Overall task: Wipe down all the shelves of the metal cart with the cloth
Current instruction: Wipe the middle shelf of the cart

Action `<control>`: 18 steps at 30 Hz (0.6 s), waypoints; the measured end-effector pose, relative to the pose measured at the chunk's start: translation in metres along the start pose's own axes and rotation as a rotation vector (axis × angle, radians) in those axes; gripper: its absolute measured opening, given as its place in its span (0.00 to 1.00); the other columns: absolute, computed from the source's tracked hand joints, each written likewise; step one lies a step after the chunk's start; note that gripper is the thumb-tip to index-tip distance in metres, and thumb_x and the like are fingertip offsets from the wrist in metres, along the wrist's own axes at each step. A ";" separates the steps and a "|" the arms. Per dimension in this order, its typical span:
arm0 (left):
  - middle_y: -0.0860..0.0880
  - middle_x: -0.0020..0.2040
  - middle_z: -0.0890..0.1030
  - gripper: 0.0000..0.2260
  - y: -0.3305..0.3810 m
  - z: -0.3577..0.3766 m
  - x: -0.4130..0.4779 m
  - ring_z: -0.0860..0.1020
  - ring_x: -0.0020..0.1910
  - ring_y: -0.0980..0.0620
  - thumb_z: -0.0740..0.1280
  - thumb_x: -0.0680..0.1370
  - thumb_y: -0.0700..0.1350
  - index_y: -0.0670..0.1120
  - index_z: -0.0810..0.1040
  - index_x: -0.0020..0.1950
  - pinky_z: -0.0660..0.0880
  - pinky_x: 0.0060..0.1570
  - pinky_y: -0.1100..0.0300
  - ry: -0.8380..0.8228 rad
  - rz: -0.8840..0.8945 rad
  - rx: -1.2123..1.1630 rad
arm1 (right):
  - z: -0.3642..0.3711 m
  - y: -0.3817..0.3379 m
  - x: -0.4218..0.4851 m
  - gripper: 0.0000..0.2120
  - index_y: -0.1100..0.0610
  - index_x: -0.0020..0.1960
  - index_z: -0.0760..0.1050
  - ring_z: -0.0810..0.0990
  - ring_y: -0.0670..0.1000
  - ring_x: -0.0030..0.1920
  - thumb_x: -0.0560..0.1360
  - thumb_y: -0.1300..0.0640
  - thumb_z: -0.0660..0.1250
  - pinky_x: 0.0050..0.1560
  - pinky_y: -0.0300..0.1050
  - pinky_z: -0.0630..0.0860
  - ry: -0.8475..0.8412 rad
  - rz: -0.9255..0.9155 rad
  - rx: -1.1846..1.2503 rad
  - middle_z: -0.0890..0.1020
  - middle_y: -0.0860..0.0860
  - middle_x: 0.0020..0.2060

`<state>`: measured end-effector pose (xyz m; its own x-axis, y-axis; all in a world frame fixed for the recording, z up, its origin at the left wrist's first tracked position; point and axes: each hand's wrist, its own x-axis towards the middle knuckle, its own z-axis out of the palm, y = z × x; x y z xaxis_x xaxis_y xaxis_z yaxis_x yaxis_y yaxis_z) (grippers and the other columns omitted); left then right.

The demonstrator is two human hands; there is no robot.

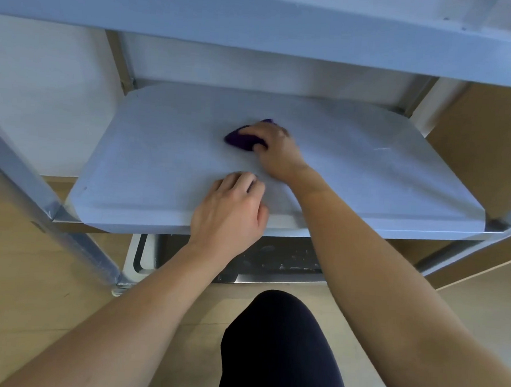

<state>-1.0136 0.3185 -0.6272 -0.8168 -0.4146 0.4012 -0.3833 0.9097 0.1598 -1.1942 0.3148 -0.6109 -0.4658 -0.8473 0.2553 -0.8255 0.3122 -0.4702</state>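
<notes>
The metal cart's middle shelf (369, 170) fills the centre of the head view, under the top shelf (259, 17). A purple cloth (241, 138) lies bunched near the shelf's middle, and my right hand (276, 152) presses down on it, gripping it with thumb and fingers. My left hand (232, 210) rests on the shelf's front edge with its fingers curled, holding nothing loose. Below the middle shelf, part of the bottom shelf (274, 260) shows, dark with pale specks on it.
Cart legs run down at the left (66, 235) and right (441, 258). A white wall (44, 105) stands behind on the left and brown panels (490, 142) on the right. My knee in dark trousers (278, 344) is over the wooden floor (18, 283).
</notes>
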 end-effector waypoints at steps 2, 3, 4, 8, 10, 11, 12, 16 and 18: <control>0.46 0.52 0.79 0.14 0.000 0.000 0.000 0.76 0.52 0.44 0.58 0.75 0.42 0.41 0.79 0.54 0.74 0.50 0.51 -0.005 -0.006 -0.004 | 0.006 -0.014 -0.002 0.23 0.54 0.65 0.77 0.73 0.54 0.66 0.73 0.69 0.61 0.70 0.45 0.65 -0.049 -0.076 0.033 0.79 0.51 0.63; 0.46 0.52 0.79 0.14 0.000 0.000 -0.001 0.76 0.52 0.44 0.58 0.75 0.42 0.41 0.79 0.54 0.74 0.50 0.51 -0.004 -0.005 -0.008 | 0.005 -0.015 -0.004 0.23 0.54 0.65 0.77 0.72 0.54 0.66 0.74 0.69 0.61 0.70 0.45 0.64 -0.053 -0.077 0.040 0.79 0.50 0.64; 0.46 0.52 0.80 0.14 0.000 -0.001 -0.001 0.77 0.52 0.44 0.58 0.75 0.42 0.41 0.79 0.54 0.74 0.50 0.51 -0.001 -0.004 -0.011 | 0.004 -0.014 -0.007 0.23 0.54 0.65 0.76 0.72 0.54 0.66 0.74 0.69 0.60 0.71 0.46 0.64 -0.057 -0.072 0.041 0.78 0.50 0.64; 0.46 0.53 0.80 0.13 0.000 -0.001 0.000 0.77 0.52 0.44 0.59 0.75 0.42 0.41 0.79 0.54 0.75 0.50 0.50 0.004 0.008 -0.028 | -0.011 0.001 -0.027 0.22 0.51 0.67 0.75 0.70 0.55 0.69 0.77 0.67 0.60 0.71 0.49 0.65 -0.077 -0.013 0.007 0.76 0.48 0.67; 0.46 0.53 0.80 0.13 0.000 0.000 0.001 0.77 0.52 0.44 0.58 0.75 0.42 0.41 0.79 0.53 0.74 0.50 0.50 0.007 0.007 -0.036 | -0.019 0.010 -0.042 0.22 0.49 0.68 0.74 0.69 0.55 0.69 0.78 0.65 0.60 0.72 0.49 0.65 -0.055 0.029 -0.009 0.75 0.48 0.68; 0.46 0.53 0.80 0.12 0.000 0.000 0.001 0.77 0.51 0.44 0.58 0.75 0.42 0.41 0.79 0.52 0.74 0.49 0.50 0.012 0.007 -0.037 | -0.023 0.014 -0.051 0.22 0.48 0.68 0.74 0.68 0.55 0.70 0.78 0.65 0.60 0.72 0.49 0.64 -0.035 0.055 -0.020 0.74 0.48 0.68; 0.46 0.53 0.80 0.12 0.000 0.000 0.001 0.77 0.51 0.44 0.58 0.75 0.42 0.41 0.79 0.52 0.74 0.49 0.50 0.017 0.011 -0.035 | -0.026 0.017 -0.059 0.22 0.48 0.68 0.73 0.67 0.56 0.70 0.78 0.64 0.60 0.72 0.48 0.63 -0.012 0.080 -0.034 0.74 0.48 0.69; 0.46 0.53 0.79 0.13 0.000 -0.002 0.001 0.76 0.51 0.44 0.57 0.76 0.43 0.41 0.79 0.53 0.74 0.49 0.50 -0.003 0.027 -0.026 | -0.038 0.029 -0.086 0.21 0.48 0.69 0.73 0.66 0.57 0.70 0.79 0.63 0.60 0.71 0.48 0.62 0.044 0.163 -0.087 0.73 0.49 0.70; 0.45 0.53 0.78 0.12 0.002 -0.003 0.003 0.75 0.51 0.43 0.58 0.76 0.43 0.41 0.77 0.52 0.73 0.48 0.50 -0.023 0.002 -0.028 | -0.046 0.034 -0.096 0.21 0.48 0.69 0.73 0.66 0.58 0.71 0.79 0.63 0.60 0.72 0.50 0.63 0.046 0.184 -0.101 0.73 0.49 0.70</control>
<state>-1.0158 0.3192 -0.6234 -0.8272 -0.4131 0.3808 -0.3699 0.9106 0.1844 -1.1921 0.4264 -0.6128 -0.6238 -0.7522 0.2125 -0.7520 0.5034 -0.4256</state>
